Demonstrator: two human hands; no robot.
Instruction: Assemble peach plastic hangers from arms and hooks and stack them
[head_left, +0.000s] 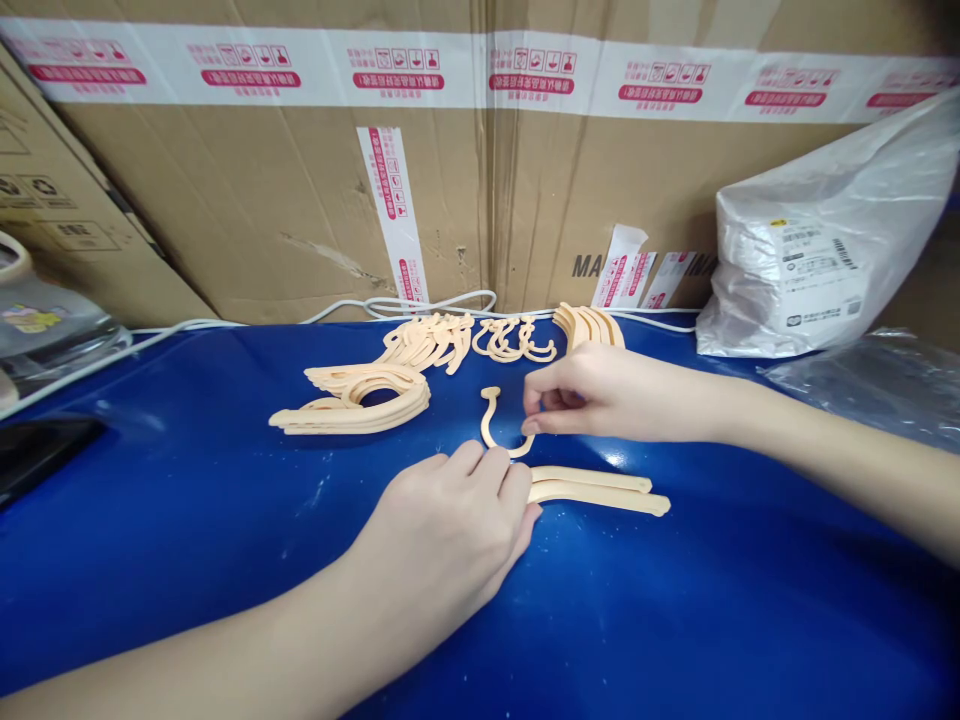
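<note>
My left hand [450, 520] lies knuckles-up on the blue table cover [187, 560], fingers closed over the middle of a peach plastic hanger body [600, 490] whose arms stick out to the right. My right hand [592, 395] pinches the lower end of a small peach hook [491, 420] just above the left hand's fingers. The hook curves up and to the left.
A stack of hanger bodies [360, 395] lies behind on the left, loose hooks [514, 340] and more hanger parts [592, 325] at the back. Taped cardboard boxes [300, 200] form the back wall. A white plastic bag [817, 250] sits right, a white cable [420, 305] along the boxes.
</note>
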